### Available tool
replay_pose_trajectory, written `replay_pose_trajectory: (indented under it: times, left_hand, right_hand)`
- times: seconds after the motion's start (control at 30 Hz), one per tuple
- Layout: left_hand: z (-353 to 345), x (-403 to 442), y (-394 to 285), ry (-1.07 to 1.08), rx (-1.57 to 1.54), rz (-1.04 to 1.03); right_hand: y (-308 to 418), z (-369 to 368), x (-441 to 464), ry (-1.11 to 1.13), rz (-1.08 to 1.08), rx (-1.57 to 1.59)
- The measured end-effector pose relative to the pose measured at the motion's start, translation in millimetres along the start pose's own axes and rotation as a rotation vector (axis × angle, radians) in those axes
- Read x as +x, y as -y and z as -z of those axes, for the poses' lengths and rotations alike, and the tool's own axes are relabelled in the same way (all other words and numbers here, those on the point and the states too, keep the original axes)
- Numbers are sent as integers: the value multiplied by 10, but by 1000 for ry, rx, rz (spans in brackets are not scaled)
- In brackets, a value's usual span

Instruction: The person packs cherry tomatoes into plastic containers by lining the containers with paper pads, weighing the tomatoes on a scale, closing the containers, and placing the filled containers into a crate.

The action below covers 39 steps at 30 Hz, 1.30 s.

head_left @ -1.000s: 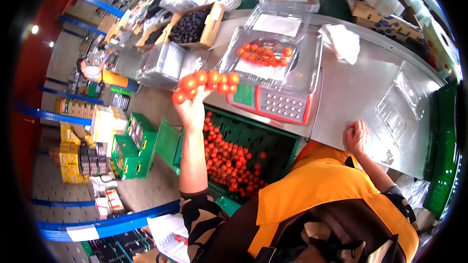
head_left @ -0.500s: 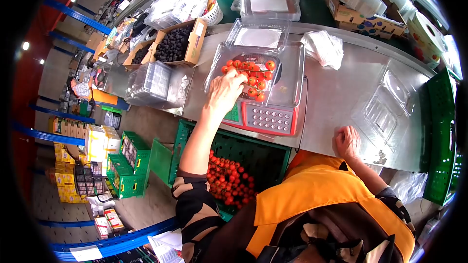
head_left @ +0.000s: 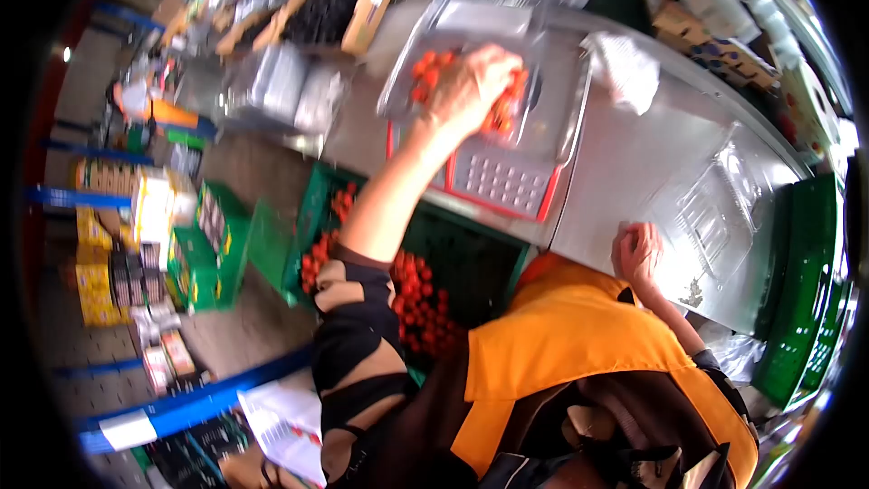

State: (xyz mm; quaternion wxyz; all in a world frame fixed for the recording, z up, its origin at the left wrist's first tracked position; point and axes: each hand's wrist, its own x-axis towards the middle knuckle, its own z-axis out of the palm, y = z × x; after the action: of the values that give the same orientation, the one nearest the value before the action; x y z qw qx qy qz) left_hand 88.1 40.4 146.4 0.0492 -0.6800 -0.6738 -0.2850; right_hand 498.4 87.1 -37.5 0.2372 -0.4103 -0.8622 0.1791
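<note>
My left hand (head_left: 480, 88) reaches over red cherry tomatoes (head_left: 433, 68) in a clear plastic clamshell (head_left: 482, 18) with its lid folded back. Its curled fingers are closed on the tomatoes at the right part of the punnet; motion blur and the back of the hand hide the exact grip. The clamshell rests on the clear tray (head_left: 559, 118) of a red and grey scale (head_left: 503, 179). At the right, my right hand (head_left: 637, 250) lies by the table's front edge, fingers curled in, with nothing visible in them.
Below the table, a green crate (head_left: 471, 244) holds more tomatoes (head_left: 421, 299). An empty clamshell (head_left: 720, 217) lies at the right, near a green crate (head_left: 797, 281). A white cloth (head_left: 625, 71) is behind the scale. Stacked clamshells (head_left: 272, 86) and a carton of dark berries (head_left: 317, 16) stand left.
My left hand has moved right across the tomatoes, from their left side to over their right part. My right hand stays by the table edge. The whole view has shifted and blurred.
</note>
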Motion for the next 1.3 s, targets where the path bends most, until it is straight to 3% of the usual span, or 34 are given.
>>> replay_pose_trajectory:
  times: [0.03,0.13,0.23,0.37,0.5,0.57,0.63,0.77,0.87,0.93,1.0,1.03,1.1,1.13,1.17,1.23,1.3]
  left_hand:
    - [174,-130,-66,-86,20,-39]
    - [742,-824,-209,-266,-120,119]
    - [886,-2039,23,-301,-39,420]
    - [594,-3947,128,2,223,908]
    - [59,-4486,-184,17,382,924]
    - [-264,-4634,-100,68,197,1021]
    - [-352,-4533,-85,150,482,816]
    - [-395,-4491,51,332,488,886]
    - [-272,-4496,43,223,299,913]
    - [-181,-4451,46,-175,3,976]
    - [-11,-4341,47,-879,-959,1171]
    - [95,-4368,96,-918,-998,1124]
    - [377,-4203,-20,-607,-397,1194]
    - [385,-4280,102,-773,-498,927]
    - [536,-4280,97,-728,-572,950]
    - [974,-3579,-332,-869,-801,1150]
    - [1166,-3370,-359,-881,-810,1113]
  right_hand:
    - [-17,-34,-37,19,-14,-1]
    - [-26,-65,-32,18,30,-10]
    - [-68,-104,-39,25,21,-17]
    - [-177,-152,-49,51,27,-9]
    - [-140,-146,-49,22,70,-19]
    - [-132,-155,-55,30,44,-11]
    - [-130,-142,-53,44,27,-30]
    - [-133,-119,-55,21,75,-45]
    - [-166,-149,-45,-3,89,-40]
    - [-186,-176,-53,-26,105,-38]
    - [-182,-170,-52,-26,105,-25]
    - [-163,-157,-50,-27,104,-18]
    - [-124,-141,-53,-24,95,-30]
    - [-124,-141,-54,-26,91,-33]
    - [-124,-142,-53,-27,87,-36]
    - [-108,-146,-61,-31,67,-23]
    - [-84,-139,-55,-32,46,-15]
